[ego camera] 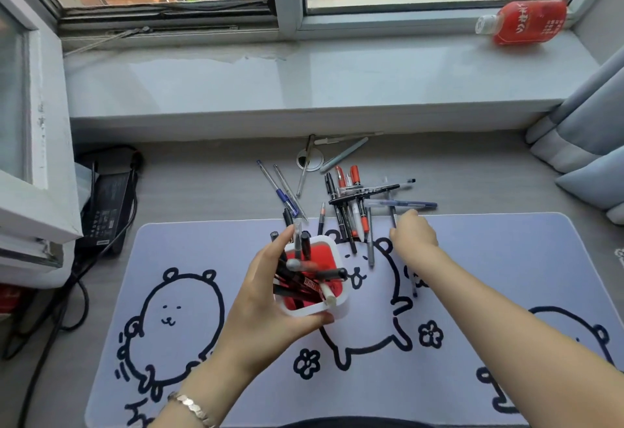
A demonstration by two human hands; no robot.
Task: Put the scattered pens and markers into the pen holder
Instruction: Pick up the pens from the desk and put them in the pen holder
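A white pen holder (339,306) with a red inside stands on the desk mat and holds several pens and markers. My left hand (266,296) wraps around its left and front side. A pile of scattered pens and markers (358,204), black, red, blue and grey, lies at the mat's far edge. My right hand (413,231) reaches into the pile's right side, fingers curled down on a dark pen (391,211); the grip itself is hidden by the hand. Two blue pens (282,192) lie to the left of the pile.
A lilac mat (489,258) with bear drawings covers the desk front. A round cable grommet (310,159) sits behind the pens. A black power adapter (108,204) with cables lies at left. A red bottle (526,22) lies on the windowsill; curtain at right.
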